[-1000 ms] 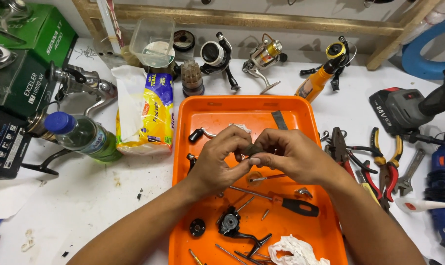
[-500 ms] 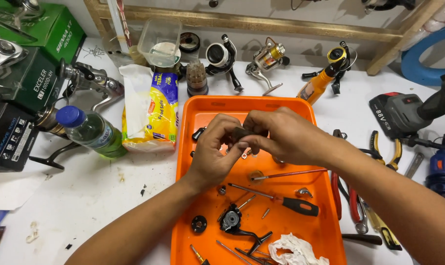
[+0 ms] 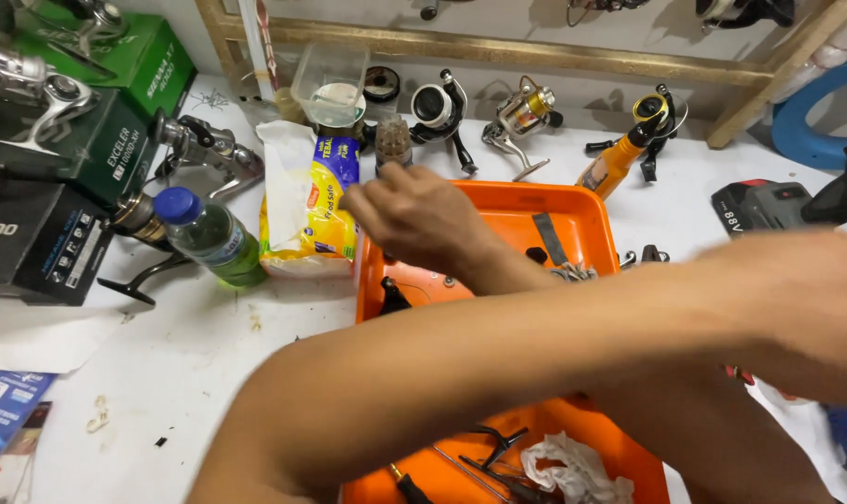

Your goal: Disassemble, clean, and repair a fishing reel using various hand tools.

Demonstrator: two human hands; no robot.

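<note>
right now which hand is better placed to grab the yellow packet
Right. The right hand has its fingertips almost at the yellow packet. The left hand, blurred, is crossed over to the tray's far side.

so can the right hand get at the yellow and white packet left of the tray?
Probably yes. The right hand has its fingertips right at the edge of the packet, with nothing between. The left arm crosses over the right forearm further back, clear of the reach.
</note>
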